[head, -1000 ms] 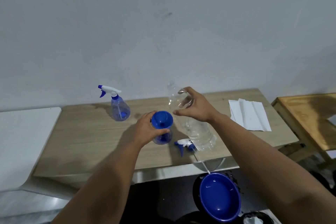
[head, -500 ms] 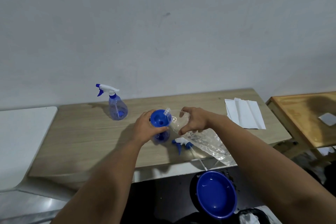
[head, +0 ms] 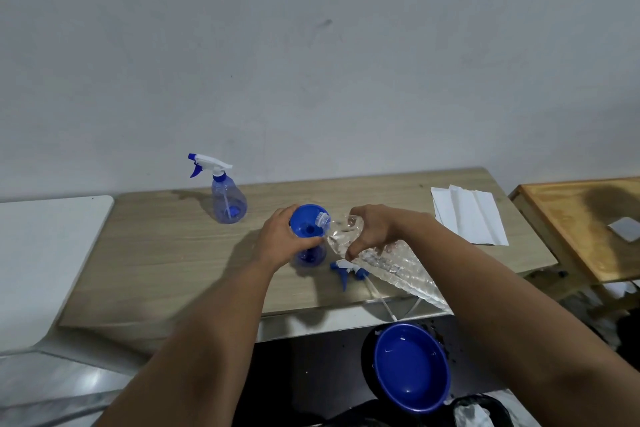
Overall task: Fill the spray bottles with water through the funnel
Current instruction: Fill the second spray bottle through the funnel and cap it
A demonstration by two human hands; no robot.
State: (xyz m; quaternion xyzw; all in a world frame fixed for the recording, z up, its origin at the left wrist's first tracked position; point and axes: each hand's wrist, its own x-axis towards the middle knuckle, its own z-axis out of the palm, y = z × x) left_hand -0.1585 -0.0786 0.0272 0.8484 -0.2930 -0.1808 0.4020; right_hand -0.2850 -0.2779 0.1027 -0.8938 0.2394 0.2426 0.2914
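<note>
The table point(head: 166, 253) spans the middle of the frame. At centre, the right hand point(head: 372, 229) grips a tilted water bottle point(head: 388, 262), its mouth over the funnel point(head: 306, 221). The left hand point(head: 280, 239) curls around the funnel, which sits in an open spray bottle point(head: 310, 255). A capped sprayer point(head: 225, 196) stands upper left. A loose trigger head point(head: 346, 269) lies just right of the open bottle.
</note>
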